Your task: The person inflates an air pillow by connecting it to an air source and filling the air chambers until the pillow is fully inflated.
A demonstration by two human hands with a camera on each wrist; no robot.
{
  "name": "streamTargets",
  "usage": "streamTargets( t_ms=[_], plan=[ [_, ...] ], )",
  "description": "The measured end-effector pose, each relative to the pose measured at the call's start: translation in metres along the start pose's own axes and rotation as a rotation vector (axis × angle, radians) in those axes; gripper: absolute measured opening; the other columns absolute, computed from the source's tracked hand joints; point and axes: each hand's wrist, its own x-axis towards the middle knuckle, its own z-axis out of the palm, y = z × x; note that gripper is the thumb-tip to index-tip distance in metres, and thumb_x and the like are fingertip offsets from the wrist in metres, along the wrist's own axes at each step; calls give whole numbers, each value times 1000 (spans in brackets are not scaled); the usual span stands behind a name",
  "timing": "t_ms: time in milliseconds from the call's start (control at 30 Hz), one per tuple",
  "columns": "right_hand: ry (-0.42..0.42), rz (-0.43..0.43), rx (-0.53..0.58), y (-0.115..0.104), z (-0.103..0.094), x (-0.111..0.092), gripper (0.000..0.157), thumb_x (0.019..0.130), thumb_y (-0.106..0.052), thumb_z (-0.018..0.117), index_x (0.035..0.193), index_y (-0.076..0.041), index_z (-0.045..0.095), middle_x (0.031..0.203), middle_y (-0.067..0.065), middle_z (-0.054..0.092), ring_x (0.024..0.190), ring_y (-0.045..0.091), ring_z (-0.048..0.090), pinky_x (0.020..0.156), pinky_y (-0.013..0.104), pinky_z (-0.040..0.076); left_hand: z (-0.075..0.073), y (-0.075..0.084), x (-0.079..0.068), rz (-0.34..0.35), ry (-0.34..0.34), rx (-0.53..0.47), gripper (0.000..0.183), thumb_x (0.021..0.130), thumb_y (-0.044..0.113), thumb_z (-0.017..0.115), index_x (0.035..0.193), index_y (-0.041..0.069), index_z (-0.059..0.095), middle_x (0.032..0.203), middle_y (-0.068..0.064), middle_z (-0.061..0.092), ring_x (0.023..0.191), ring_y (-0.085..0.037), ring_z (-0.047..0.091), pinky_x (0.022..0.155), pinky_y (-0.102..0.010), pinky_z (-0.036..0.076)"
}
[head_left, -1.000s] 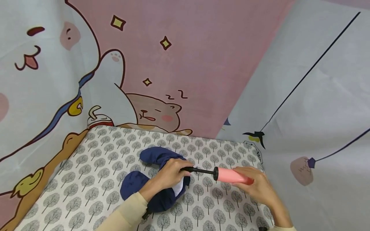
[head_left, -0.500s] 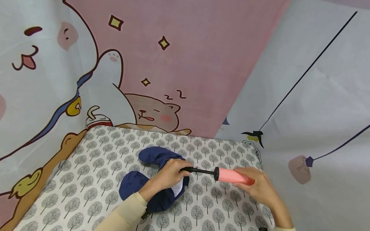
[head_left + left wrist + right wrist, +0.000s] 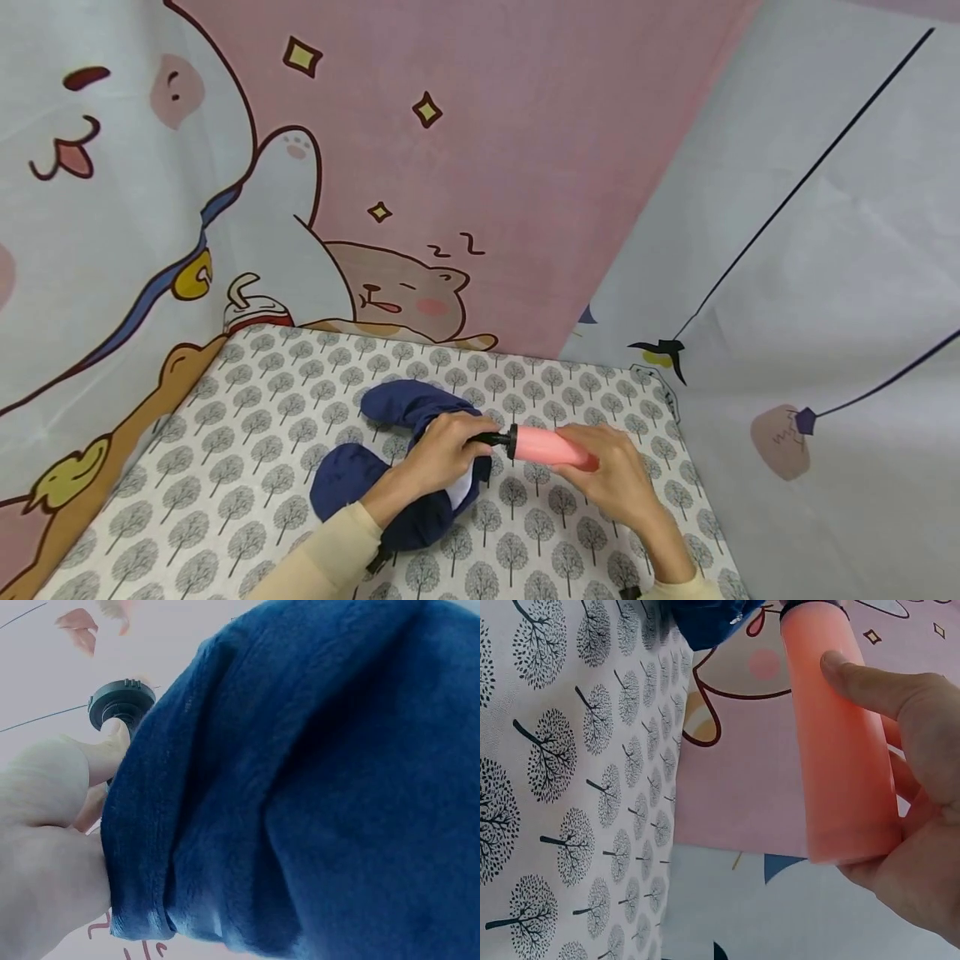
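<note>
A navy U-shaped neck pillow (image 3: 348, 483) with a patch of white lining lies on the patterned cloth. My left hand (image 3: 442, 450) grips the black end of a hand air pump (image 3: 551, 447) at the pillow's right side. Around the pump's pink barrel (image 3: 840, 742) curl the fingers of my right hand (image 3: 611, 475), its thumb along the side in the right wrist view. The barrel's black collar (image 3: 124, 697) sits close by the left thumb, and hardly any rod shows. Folded navy fabric (image 3: 300, 787) fills most of the left wrist view, hiding part of the left hand.
A white cloth with grey trees (image 3: 247, 417) covers the surface below. Printed hangings (image 3: 487, 167) with cartoon animals rise behind it and at both sides. A dark strap (image 3: 378, 560) shows at the pillow's lower edge by the left sleeve.
My right hand has moved left with the barrel, sliding it over the black rod that showed before. The left hand and the pillow have stayed in place.
</note>
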Motion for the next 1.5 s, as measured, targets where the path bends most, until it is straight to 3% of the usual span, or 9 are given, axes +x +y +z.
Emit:
streamTargets(
  t_ms=[233, 333, 567, 767, 900, 1033, 1133, 1267, 1500],
  plan=[
    [-43, 74, -2, 6, -14, -7, 59, 72, -18, 108, 127, -16, 86, 123, 2, 87, 110, 26, 82, 94, 53, 66, -2, 2, 2, -11, -34, 3, 34, 102, 14, 82, 136, 11, 82, 130, -10, 84, 113, -25, 82, 91, -33, 66],
    [-64, 95, -2, 14, -23, -12, 61, 73, -16, 107, 130, -19, 86, 124, -2, 87, 111, 24, 81, 95, 49, 66, -4, 2, 3, -22, -45, 2, 33, 102, 14, 82, 136, 11, 82, 130, -10, 84, 112, -24, 81, 91, -34, 66],
    [-64, 93, -7, 42, -47, -27, 62, 72, -15, 108, 129, -25, 86, 124, -3, 87, 113, 18, 80, 99, 30, 59, -5, -3, 1, -18, -35, 17, 34, 101, 12, 83, 135, 11, 82, 131, -11, 84, 115, -26, 82, 94, -38, 67],
    [-61, 205, 31, 62, -74, -43, 63, 74, -20, 108, 133, -23, 85, 129, 3, 86, 122, -8, 66, 108, 4, 38, -8, -5, 0, -11, -10, 22, 34, 100, 11, 84, 134, 10, 82, 132, -11, 84, 119, -29, 82, 98, -43, 67],
    [-54, 219, 27, 66, -82, -45, 63, 74, -25, 108, 133, -22, 85, 130, 4, 86, 125, -9, 63, 108, 2, 36, -8, -5, 0, -11, -16, 6, 34, 101, 11, 82, 135, 9, 81, 133, -12, 84, 120, -29, 81, 100, -44, 67],
    [-58, 169, 2, 60, -75, -39, 63, 73, -22, 108, 132, -24, 85, 128, -1, 86, 120, 2, 71, 106, 10, 43, -7, -3, 1, -26, -30, -19, 34, 102, 10, 82, 136, 9, 81, 133, -12, 83, 119, -28, 81, 99, -43, 67],
    [-72, 110, -9, 51, -59, -29, 62, 73, -18, 108, 130, -25, 86, 125, -4, 87, 114, 13, 77, 101, 24, 54, -6, -1, 1, -31, -56, -32, 34, 104, 12, 80, 138, 10, 80, 135, -12, 83, 120, -28, 81, 99, -41, 67],
    [-73, 61, 4, 35, -34, -15, 60, 73, -14, 107, 129, -21, 86, 123, -3, 87, 109, 19, 80, 95, 40, 61, -5, -1, 1, -9, -40, -5, 33, 102, 11, 81, 135, 9, 81, 130, -11, 84, 113, -27, 81, 94, -40, 67],
    [-27, 115, 36, 6, -4, -4, 58, 71, -11, 107, 125, -13, 86, 124, 2, 87, 111, 24, 79, 95, 48, 64, -4, -1, 3, 11, 9, 35, 29, 98, 8, 85, 126, 11, 84, 120, -7, 87, 105, -24, 81, 89, -38, 66]
  ],
)
